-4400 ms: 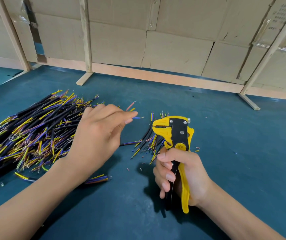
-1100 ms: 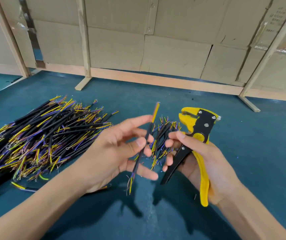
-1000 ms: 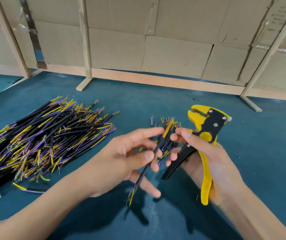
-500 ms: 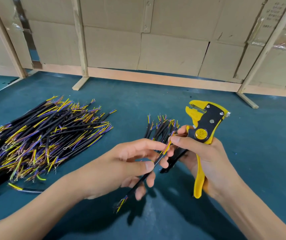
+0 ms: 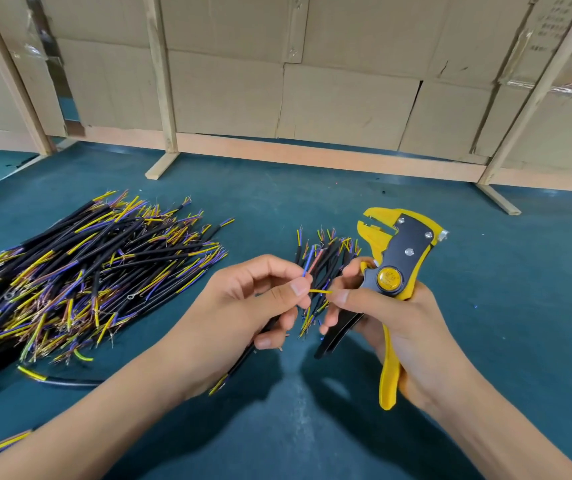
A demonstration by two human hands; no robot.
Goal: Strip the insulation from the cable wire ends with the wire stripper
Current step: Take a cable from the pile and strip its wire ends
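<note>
While both forearms reach in low over the teal table (image 5: pixel 485 271), the two hands meet just above its middle. The left hand (image 5: pixel 243 306) is turned with its back toward the left, fingers curled, and it holds a black cable (image 5: pixel 239 367) that runs down and back under the palm, its lower coloured ends poking out near the wrist. Thumb and forefinger pinch the upper end, where a blue wire (image 5: pixel 308 263) sticks upward and a yellow wire (image 5: pixel 321 291) juts out sideways to the right. The right hand (image 5: pixel 388 313) grips the wire stripper (image 5: pixel 393 271) with the yellow handle lying along the palm and the black handle hanging out below the fingers; its head points up and away, tilted a little left, the jaws apart. That hand's forefinger and thumb also reach across and pinch the tip of the yellow wire, so the wire bridges the two hands. Behind them lies a small bundle of cables (image 5: pixel 326 258), and well to the left a big heap of cables (image 5: pixel 76 271).
</note>
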